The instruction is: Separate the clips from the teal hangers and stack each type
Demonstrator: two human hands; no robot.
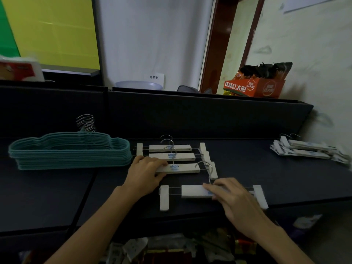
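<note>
Now we see our left hand (146, 171) resting on the left end of the nearest of three white clip hangers (178, 168) laid in a row near the middle of the dark table (266, 168), fingers curled over its bar. Our right hand (230, 193) lies on a fourth clip hanger (194, 191) close to the table's front edge, fingers stretched along the white bar and pressing it down; we cannot tell whether the thumb grips underneath. That hanger's left clip (164, 198) points toward the front edge. A stack of teal hangers (68, 151) sits toward the table's left side, just beside the row, metal hooks bunched at the back. More white clip hangers lie in a loose pile (308, 148) by the right edge. An orange carton (255, 87) stands on the partition behind.
</note>
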